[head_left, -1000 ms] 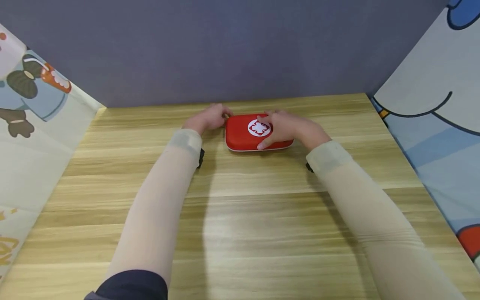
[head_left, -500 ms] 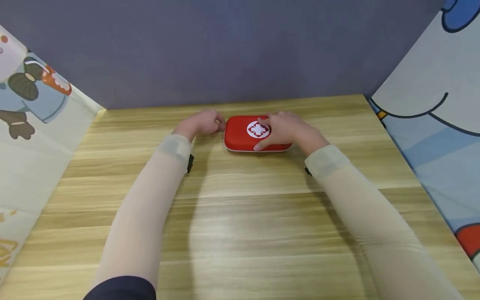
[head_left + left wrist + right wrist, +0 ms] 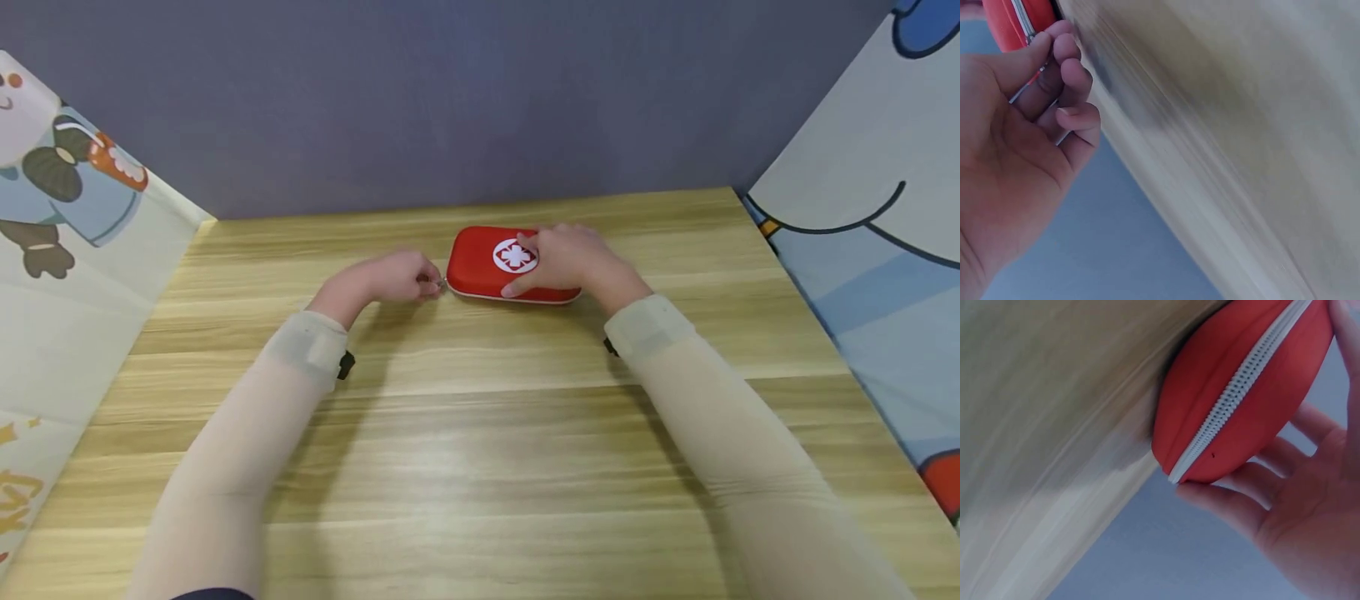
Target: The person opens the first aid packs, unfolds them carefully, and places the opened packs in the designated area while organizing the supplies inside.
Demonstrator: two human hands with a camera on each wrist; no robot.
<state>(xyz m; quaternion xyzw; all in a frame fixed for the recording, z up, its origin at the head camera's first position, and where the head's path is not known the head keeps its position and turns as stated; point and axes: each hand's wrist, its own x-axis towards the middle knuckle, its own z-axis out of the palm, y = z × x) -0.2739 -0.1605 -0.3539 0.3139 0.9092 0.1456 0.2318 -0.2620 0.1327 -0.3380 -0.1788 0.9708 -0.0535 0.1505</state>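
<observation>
A red zip-up first-aid case [image 3: 474, 260] with a white cross emblem lies flat near the back of the table. My right hand [image 3: 572, 260] holds its right part, thumb along the front side and fingers over the far side. At the case's front left corner, my left hand [image 3: 396, 277] pinches the zipper pull, mostly hidden by thumb and fingertips. The left wrist view shows the pale zipper [image 3: 1024, 17] running up to those fingertips. In the right wrist view, the white zipper teeth [image 3: 1235, 390] are meshed along the case's right end.
The wood-grain table [image 3: 480, 467] extends from under the case toward me. A dark grey-blue panel [image 3: 465, 100] rises behind its back edge. Cartoon-printed walls flank it on the left [image 3: 82, 333] and right [image 3: 847, 275].
My left hand has come round the case's left end, from the back left corner to the front left corner, moving toward me. My right hand stays on the case, which has barely shifted.
</observation>
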